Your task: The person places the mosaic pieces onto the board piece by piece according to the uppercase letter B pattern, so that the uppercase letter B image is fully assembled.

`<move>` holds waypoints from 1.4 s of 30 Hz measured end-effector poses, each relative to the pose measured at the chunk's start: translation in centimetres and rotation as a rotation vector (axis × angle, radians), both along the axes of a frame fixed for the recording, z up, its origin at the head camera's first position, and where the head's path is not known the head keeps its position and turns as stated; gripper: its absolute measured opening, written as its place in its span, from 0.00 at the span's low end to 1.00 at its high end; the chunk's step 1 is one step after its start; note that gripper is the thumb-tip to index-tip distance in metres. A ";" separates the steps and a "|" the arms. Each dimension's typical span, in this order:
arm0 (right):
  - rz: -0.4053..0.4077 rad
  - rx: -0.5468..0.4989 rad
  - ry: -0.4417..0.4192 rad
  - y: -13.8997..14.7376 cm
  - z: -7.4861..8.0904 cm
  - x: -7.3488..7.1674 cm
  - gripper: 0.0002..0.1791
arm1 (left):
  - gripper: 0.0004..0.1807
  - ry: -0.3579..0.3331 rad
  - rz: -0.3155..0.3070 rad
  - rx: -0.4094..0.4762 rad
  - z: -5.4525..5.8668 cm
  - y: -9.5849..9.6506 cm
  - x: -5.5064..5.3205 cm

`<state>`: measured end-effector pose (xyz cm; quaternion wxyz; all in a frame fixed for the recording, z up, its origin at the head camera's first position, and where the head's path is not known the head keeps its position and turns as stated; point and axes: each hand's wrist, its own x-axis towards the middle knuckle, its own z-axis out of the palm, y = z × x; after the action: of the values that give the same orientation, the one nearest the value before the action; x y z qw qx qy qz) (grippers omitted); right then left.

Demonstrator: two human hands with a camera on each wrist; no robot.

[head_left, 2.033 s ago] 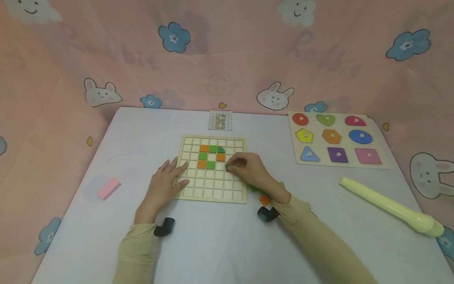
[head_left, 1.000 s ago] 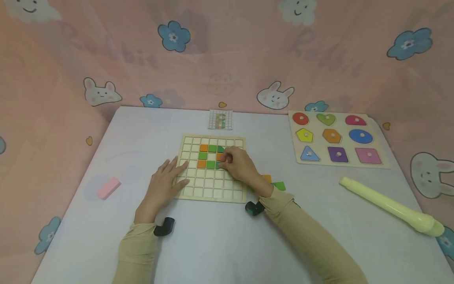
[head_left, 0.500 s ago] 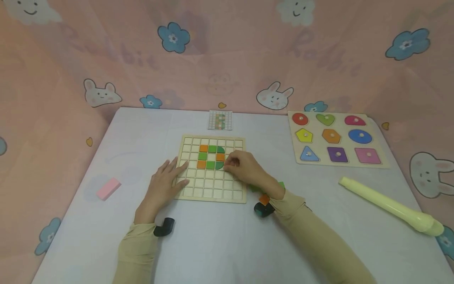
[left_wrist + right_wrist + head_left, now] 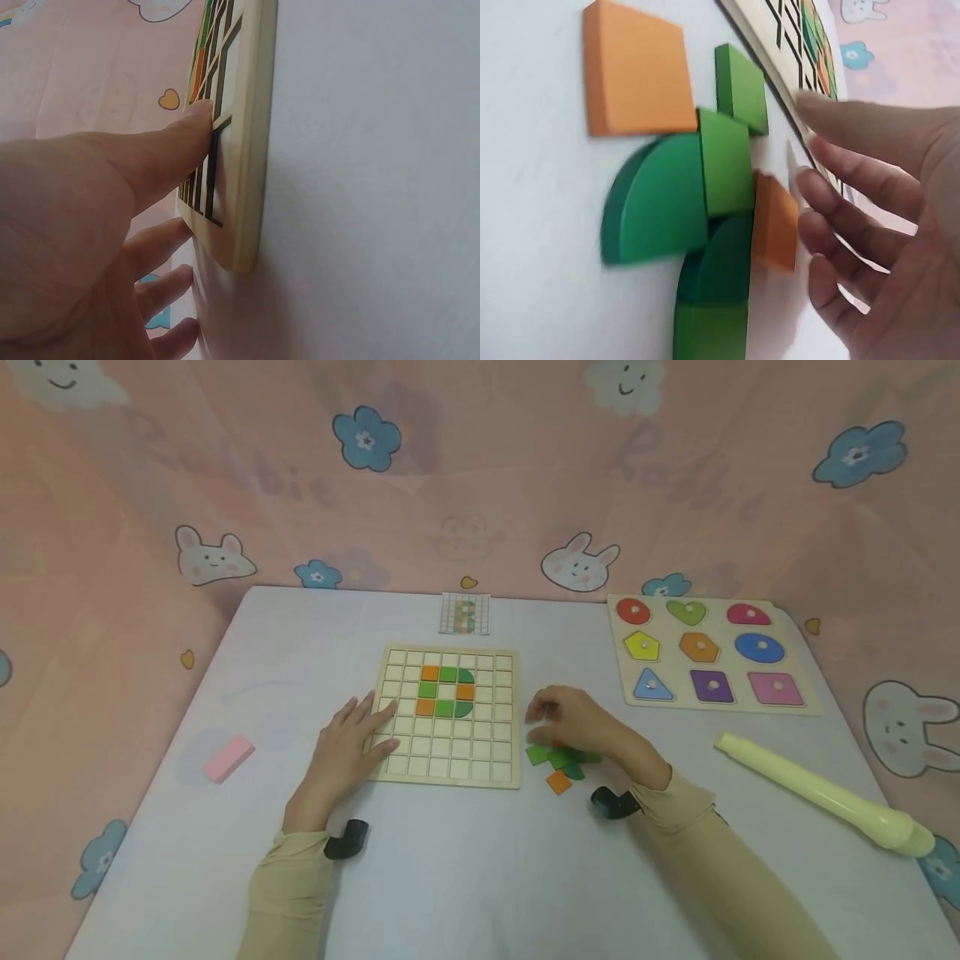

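My left hand [image 4: 345,756] rests at the left edge of a wooden grid board [image 4: 450,783], fingers spread. In the left wrist view its thumb [image 4: 169,146] touches the board's face. On the grid, orange squares [image 4: 425,707], light green squares [image 4: 444,708] and dark green quarter-circle tiles [image 4: 464,709] form a ring. My right hand [image 4: 581,722] hovers right of the board, fingers loosely bent and holding nothing. Under and beside it lie loose tiles: in the right wrist view an orange square [image 4: 641,71], a dark green quarter-circle [image 4: 660,199], a light green square [image 4: 726,165] and others.
A printed pattern card [image 4: 464,614] lies behind the board. At the back right is a shape puzzle [image 4: 711,703] with knobbed pieces. A pale yellow tube-like object [image 4: 817,793] lies at the right, a pink block [image 4: 229,759] at the left.
My right hand set a dark green quarter-circle tile into the grid's ring, let it go, and moved right over the loose tiles. My left hand has stayed on the board.
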<state>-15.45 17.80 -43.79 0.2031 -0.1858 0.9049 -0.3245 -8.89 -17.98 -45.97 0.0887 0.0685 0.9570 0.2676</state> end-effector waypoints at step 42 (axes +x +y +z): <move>-0.031 -0.293 0.143 -5.8 -1.3 1.6 0.06 | 0.35 -0.006 0.010 0.004 0.0 0.0 -0.1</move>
<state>-13.81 11.95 -45.13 0.1039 -0.2221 0.8629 -0.4418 -8.97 -18.00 -45.94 0.0902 0.0631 0.9566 0.2699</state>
